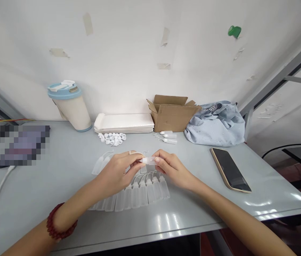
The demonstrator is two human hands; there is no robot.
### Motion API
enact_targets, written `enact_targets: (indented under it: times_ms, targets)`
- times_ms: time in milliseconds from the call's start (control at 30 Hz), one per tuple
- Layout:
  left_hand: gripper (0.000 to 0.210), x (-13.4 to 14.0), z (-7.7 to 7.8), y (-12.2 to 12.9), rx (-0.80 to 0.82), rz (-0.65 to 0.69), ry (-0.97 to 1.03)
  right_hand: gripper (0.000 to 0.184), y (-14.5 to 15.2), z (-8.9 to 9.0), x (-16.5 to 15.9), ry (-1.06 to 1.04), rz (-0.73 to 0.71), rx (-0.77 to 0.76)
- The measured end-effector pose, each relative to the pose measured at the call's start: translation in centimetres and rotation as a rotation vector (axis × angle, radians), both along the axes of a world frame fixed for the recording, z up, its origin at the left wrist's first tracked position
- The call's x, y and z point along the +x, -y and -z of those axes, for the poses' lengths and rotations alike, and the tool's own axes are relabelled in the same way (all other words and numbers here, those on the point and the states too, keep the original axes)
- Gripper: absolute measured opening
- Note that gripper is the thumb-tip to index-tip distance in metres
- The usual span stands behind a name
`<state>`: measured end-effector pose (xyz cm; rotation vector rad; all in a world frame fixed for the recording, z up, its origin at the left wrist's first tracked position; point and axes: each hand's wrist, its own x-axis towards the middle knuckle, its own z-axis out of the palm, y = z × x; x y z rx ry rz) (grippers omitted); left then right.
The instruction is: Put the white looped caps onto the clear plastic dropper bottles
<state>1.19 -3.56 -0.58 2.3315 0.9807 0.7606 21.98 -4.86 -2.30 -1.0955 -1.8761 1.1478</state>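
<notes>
A small translucent plastic bottle (150,161) lies sideways in the air between my two hands. My right hand (172,167) pinches its body between thumb and fingers. At the other end, my left hand (122,168) grips the white cap (144,160), with the fingertips partly hiding it. Below, a row of similar bottles (135,196) lies on the table, with thin white tubes curving from their necks. More such bottles (101,163) lie partly behind my left hand.
Loose white caps (112,138) are heaped before a stack of white envelopes (125,122). Nearby stand a cardboard box (175,118) and a tumbler (73,106). Several small bottles (169,136), a blue cloth (215,126) and a phone (230,170) are to the right.
</notes>
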Motion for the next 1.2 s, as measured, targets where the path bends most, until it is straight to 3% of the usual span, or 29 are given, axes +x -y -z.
enact_targets:
  times_ms: [133,300,500,600,733,933,1200]
  targets:
    - [0.027,0.1,-0.5,0.1,-0.262,-0.008,0.032,0.035,0.1,-0.1,0.1,-0.061,-0.005,-0.032]
    - [0.045,0.3,-0.8,0.0,-0.555,0.022,0.116,0.03,0.2,-0.2,0.2,0.03,0.018,0.073]
    - [0.047,0.3,-0.8,-0.3,-0.634,0.003,0.171,0.021,0.1,-0.4,0.1,0.138,0.018,0.414]
    - [0.044,0.2,-1.1,-0.1,-0.623,0.015,0.19,0.022,0.2,-0.6,0.2,0.151,0.022,0.495]
    - [0.034,0.2,-0.8,0.3,-0.459,0.023,0.116,0.024,0.4,-1.0,0.3,0.127,0.025,0.422]
    - [0.02,0.4,0.9,0.3,0.162,0.043,0.003,0.03,0.3,-1.0,0.4,0.055,0.069,0.191]
    - [0.018,0.5,1.4,0.2,0.483,0.075,-0.09,0.035,-0.1,-0.5,0.1,-0.246,0.051,-0.264]
